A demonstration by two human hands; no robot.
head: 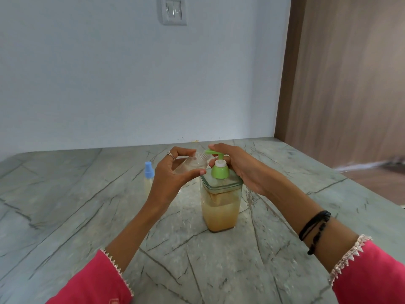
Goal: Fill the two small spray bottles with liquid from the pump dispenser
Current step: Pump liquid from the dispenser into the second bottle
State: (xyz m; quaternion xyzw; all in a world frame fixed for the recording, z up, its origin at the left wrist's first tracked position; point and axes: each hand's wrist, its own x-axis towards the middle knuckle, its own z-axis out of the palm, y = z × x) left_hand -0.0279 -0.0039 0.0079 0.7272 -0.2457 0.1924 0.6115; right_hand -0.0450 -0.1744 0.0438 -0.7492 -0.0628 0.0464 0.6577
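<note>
The clear small spray bottle (192, 164), uncapped and tilted, sits in the left hand (173, 172), pinched between thumb and curled fingers with its mouth just beside the green nozzle of the pump dispenser (220, 194). The dispenser, a square clear jar partly filled with yellowish liquid, stands upright on the grey veined desk (87, 205). The right hand (236, 165) rests over the pump head, fingers laid on its top. Behind the left hand stands a second spray bottle (148, 176) with a blue cap.
</note>
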